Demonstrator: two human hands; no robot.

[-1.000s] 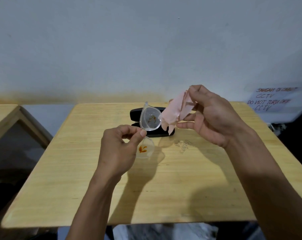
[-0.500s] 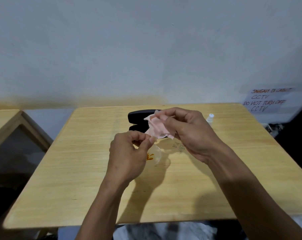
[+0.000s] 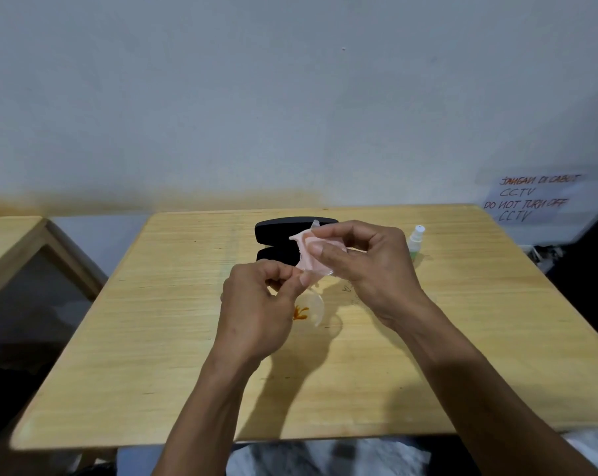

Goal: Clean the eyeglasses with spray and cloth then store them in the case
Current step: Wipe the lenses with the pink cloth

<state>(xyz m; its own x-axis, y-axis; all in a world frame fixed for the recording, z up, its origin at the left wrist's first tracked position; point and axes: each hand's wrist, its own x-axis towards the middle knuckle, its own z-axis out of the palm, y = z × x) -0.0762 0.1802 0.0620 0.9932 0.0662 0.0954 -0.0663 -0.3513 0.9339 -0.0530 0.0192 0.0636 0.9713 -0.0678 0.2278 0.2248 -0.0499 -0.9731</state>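
My left hand [image 3: 256, 307] pinches the clear-framed eyeglasses [image 3: 311, 309] above the middle of the wooden table [image 3: 153, 338]. The lower lens hangs below my fingers and bears an orange smear. My right hand [image 3: 366, 262] presses a pink cloth [image 3: 308, 250] around the upper lens, which the cloth hides. Behind my hands the black glasses case [image 3: 277, 226] lies open. A small spray bottle [image 3: 416, 240] with a white top stands to the right of my right hand.
A second wooden table [image 3: 12, 242] stands at the left, with a gap between. A paper notice [image 3: 531, 197] hangs on the wall at the far right. The white wall runs close behind the table's far edge.
My right hand brought the pink cloth down from beside the glasses onto the upper lens and wrapped it. The spray bottle came into view behind my right hand.
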